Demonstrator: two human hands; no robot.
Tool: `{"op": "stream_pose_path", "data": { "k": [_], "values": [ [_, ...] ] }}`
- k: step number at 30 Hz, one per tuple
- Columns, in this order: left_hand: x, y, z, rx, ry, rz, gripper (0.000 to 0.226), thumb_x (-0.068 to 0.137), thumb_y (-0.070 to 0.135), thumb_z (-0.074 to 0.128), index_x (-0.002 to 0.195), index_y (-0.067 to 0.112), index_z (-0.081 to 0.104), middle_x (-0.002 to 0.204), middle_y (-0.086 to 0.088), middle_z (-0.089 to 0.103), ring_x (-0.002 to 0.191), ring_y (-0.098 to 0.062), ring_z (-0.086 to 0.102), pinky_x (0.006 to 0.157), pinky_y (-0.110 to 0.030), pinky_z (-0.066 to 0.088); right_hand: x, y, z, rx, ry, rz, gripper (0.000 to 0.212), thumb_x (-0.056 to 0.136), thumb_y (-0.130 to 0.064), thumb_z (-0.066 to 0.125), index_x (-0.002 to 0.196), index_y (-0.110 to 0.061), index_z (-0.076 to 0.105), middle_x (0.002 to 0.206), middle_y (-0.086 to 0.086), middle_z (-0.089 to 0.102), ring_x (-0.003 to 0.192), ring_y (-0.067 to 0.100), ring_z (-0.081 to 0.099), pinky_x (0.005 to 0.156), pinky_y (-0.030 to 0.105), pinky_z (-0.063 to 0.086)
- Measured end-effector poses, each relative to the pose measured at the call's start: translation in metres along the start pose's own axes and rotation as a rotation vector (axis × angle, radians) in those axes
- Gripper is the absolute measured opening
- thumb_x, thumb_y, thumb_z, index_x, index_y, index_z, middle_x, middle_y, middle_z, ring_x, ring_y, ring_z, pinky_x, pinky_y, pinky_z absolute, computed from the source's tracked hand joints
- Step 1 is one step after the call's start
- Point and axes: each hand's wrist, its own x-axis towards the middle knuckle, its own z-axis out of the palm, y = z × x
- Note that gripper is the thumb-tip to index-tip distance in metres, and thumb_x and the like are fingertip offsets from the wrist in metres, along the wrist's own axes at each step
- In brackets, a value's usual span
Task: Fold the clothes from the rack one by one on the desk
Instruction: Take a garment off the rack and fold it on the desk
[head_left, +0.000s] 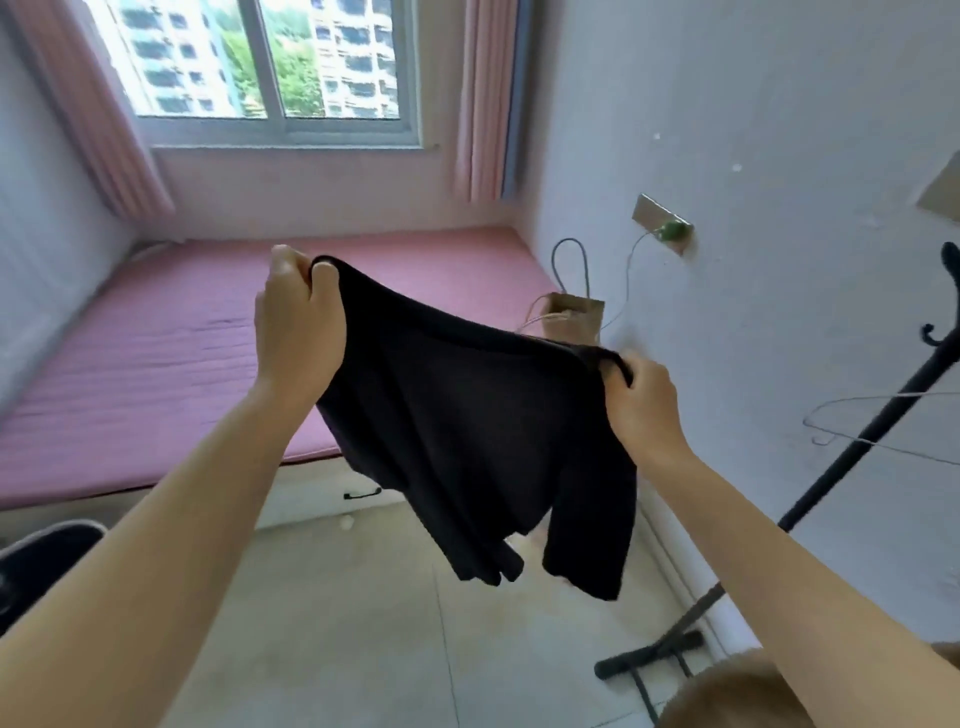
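A black short-sleeved shirt (467, 415) hangs in the air in front of me, stretched between both hands. My left hand (298, 322) grips its upper left shoulder edge, held higher. My right hand (644, 402) pinches the other shoulder, lower and to the right. The shirt's body and one sleeve dangle freely above the tiled floor. The black coat rack (852, 452) stands at the right against the wall, with an empty wire hanger (878, 421) on it. No desk is in view.
A pink mattress (156, 364) lies on a low platform under the window. A brown paper bag (571, 317) stands by the wall beyond the shirt. A dark chair edge (36, 561) shows at the lower left. The rack's base (649, 654) lies on the floor.
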Motion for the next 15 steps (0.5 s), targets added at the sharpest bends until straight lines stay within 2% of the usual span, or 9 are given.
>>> {"op": "stream_pose_path", "data": {
  "k": [2, 3, 5, 8, 10, 12, 13, 15],
  "values": [
    [-0.01, -0.024, -0.041, 0.074, 0.066, -0.016, 0.013, 0.097, 0.02, 0.035, 0.091, 0.008, 0.039, 0.069, 0.002, 0.039, 0.062, -0.008, 0.036, 0.062, -0.034, 0.024, 0.003, -0.022, 0.023, 0.034, -0.047, -0.094, 0.029, 0.1, -0.019, 0.045, 0.081, -0.007, 0.064, 0.071, 0.005, 0.061, 0.067, 0.02, 0.054, 0.065, 0.033, 0.044],
    [-0.016, -0.036, -0.064, 0.099, 0.102, -0.023, 0.015, 0.098, 0.021, 0.035, 0.091, 0.008, 0.038, 0.069, 0.002, 0.039, 0.062, -0.008, 0.037, 0.063, -0.034, 0.025, 0.002, -0.036, 0.038, 0.054, -0.077, -0.144, 0.03, 0.1, -0.02, 0.046, 0.082, -0.003, 0.063, 0.071, 0.008, 0.061, 0.068, 0.023, 0.054, 0.068, 0.033, 0.043],
    [-0.028, -0.058, -0.112, 0.172, 0.164, -0.044, 0.017, 0.099, 0.022, 0.036, 0.091, 0.008, 0.038, 0.07, 0.002, 0.041, 0.063, -0.01, 0.039, 0.064, -0.034, 0.027, -0.006, -0.066, 0.071, 0.09, -0.138, -0.226, 0.032, 0.099, -0.02, 0.047, 0.073, -0.004, 0.058, 0.061, 0.002, 0.053, 0.061, 0.019, 0.047, 0.06, 0.028, 0.035],
    [-0.049, -0.088, -0.183, 0.274, 0.227, -0.072, 0.018, 0.099, 0.025, 0.037, 0.089, 0.01, 0.036, 0.068, 0.001, 0.041, 0.061, -0.016, 0.039, 0.061, -0.036, 0.03, -0.027, -0.105, 0.122, 0.137, -0.232, -0.318, 0.03, 0.098, -0.018, 0.049, 0.071, -0.007, 0.055, 0.057, -0.006, 0.044, 0.055, 0.013, 0.039, 0.055, 0.029, 0.028],
    [-0.066, -0.107, -0.237, 0.366, 0.284, -0.102, 0.019, 0.099, 0.024, 0.037, 0.082, 0.015, 0.034, 0.066, 0.0, 0.04, 0.058, -0.014, 0.037, 0.055, -0.032, 0.031, -0.049, -0.137, 0.16, 0.171, -0.334, -0.377, 0.03, 0.098, -0.019, 0.049, 0.072, -0.007, 0.056, 0.056, -0.005, 0.046, 0.054, 0.012, 0.04, 0.052, 0.024, 0.03],
    [-0.082, -0.124, -0.284, 0.439, 0.332, -0.118, 0.023, 0.099, 0.022, 0.039, 0.077, 0.019, 0.032, 0.063, 0.001, 0.04, 0.055, -0.011, 0.038, 0.053, -0.024, 0.03, -0.072, -0.165, 0.195, 0.208, -0.427, -0.412, 0.029, 0.098, -0.02, 0.05, 0.074, -0.005, 0.059, 0.059, -0.001, 0.05, 0.058, 0.018, 0.043, 0.055, 0.025, 0.032],
    [-0.089, -0.133, -0.306, 0.482, 0.348, -0.12, 0.023, 0.099, 0.021, 0.04, 0.078, 0.019, 0.032, 0.062, 0.001, 0.04, 0.055, -0.01, 0.039, 0.053, -0.024, 0.031, -0.083, -0.178, 0.211, 0.226, -0.471, -0.427, 0.029, 0.098, -0.021, 0.051, 0.076, -0.004, 0.06, 0.061, 0.002, 0.052, 0.061, 0.021, 0.045, 0.056, 0.027, 0.033],
    [-0.105, -0.154, -0.364, 0.57, 0.406, -0.164, 0.02, 0.099, 0.021, 0.042, 0.081, 0.015, 0.035, 0.06, 0.0, 0.041, 0.056, -0.012, 0.043, 0.055, -0.034, 0.032, -0.119, -0.211, 0.25, 0.26, -0.575, -0.464, 0.028, 0.098, -0.023, 0.049, 0.081, -0.006, 0.062, 0.067, 0.005, 0.058, 0.065, 0.023, 0.049, 0.058, 0.029, 0.035]
  ]
}}
